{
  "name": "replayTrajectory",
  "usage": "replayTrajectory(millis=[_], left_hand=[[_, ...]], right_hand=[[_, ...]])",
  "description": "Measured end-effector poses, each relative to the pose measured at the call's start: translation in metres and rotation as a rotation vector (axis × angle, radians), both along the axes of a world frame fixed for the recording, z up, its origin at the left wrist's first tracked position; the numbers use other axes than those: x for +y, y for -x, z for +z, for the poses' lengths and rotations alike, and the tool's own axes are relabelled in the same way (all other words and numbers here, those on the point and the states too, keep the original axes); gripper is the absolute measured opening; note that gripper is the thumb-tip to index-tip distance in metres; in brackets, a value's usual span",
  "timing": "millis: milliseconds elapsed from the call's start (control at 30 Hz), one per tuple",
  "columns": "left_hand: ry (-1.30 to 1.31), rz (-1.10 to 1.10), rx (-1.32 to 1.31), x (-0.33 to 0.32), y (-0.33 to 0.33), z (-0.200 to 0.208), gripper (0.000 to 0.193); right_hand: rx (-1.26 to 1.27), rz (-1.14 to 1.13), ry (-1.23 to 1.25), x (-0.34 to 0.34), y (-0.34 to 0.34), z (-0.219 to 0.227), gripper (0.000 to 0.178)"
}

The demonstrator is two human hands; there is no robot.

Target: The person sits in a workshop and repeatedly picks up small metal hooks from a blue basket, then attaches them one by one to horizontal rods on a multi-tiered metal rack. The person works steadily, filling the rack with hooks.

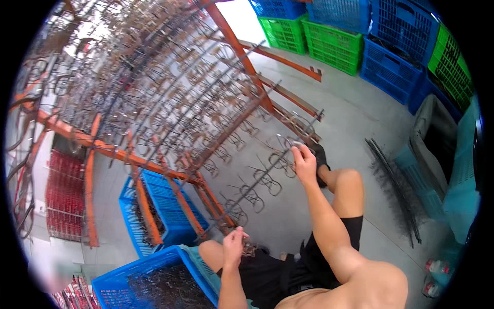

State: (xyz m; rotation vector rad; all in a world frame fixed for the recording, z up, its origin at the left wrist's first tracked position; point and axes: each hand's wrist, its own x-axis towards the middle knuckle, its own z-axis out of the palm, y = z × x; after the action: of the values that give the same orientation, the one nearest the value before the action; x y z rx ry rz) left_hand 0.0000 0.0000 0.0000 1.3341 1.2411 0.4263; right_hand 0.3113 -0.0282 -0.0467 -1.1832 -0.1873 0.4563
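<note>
A: Checking the right hand [304, 164]. Gripping what?

B: Pinching a wire piece [284, 147] between drawn-together fingertips, close against a dark rod [257, 180] slanting down and to the left of that hand.

A: Observing anything else on the rod?

B: Observing a row of looped wire pieces [269, 184] hanging along it, between the right hand and the left hand [234, 243].

A: Inspecting the left hand. Showing what state?

B: Showing curled, closed fingers, with a wire bundle [250, 249] just to the right. Being unable to tell of any grip on that bundle.

A: Noting what around the hands?

B: Noting a blue crate [116, 296] of dark wires below and left of the left hand, an orange rack [239, 54] above and left of the right hand, and black rods [393, 188] on the floor to the right of the right hand.
</note>
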Motion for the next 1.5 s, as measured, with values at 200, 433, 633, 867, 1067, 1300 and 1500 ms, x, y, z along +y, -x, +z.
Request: replayTrajectory(millis=[200, 433, 633, 867, 1067, 1300, 1500], left_hand=[[0.266, 0.021, -0.3, -0.016, 0.009, -0.005, 0.018], [0.347, 0.045, -0.278, -0.01, 0.016, -0.011, 0.016], [0.356, 0.068, -0.311, -0.011, 0.017, -0.018, 0.015], [0.373, 0.081, -0.333, -0.012, 0.017, -0.022, 0.015], [0.377, 0.067, -0.337, -0.013, 0.017, -0.027, 0.015], [0.362, 0.03, -0.308, -0.016, 0.018, -0.031, 0.015], [0.308, 0.02, -0.318, -0.019, 0.023, -0.03, 0.018]], right_hand=[[0.001, -0.119, 0.022, 0.008, -0.002, -0.005, 0.018], [0.182, 0.093, 0.053, 0.028, -0.019, 0.007, 0.014], [0.255, 0.095, -0.024, 0.03, -0.017, 0.007, 0.013], [0.223, 0.043, -0.011, 0.035, -0.013, 0.002, 0.015], [0.212, 0.054, 0.0, 0.034, -0.013, 0.002, 0.012], [-0.07, 0.087, 0.184, 0.031, -0.004, 0.001, 0.017], [-0.358, 0.134, 0.321, 0.029, 0.003, 0.003, 0.018]])
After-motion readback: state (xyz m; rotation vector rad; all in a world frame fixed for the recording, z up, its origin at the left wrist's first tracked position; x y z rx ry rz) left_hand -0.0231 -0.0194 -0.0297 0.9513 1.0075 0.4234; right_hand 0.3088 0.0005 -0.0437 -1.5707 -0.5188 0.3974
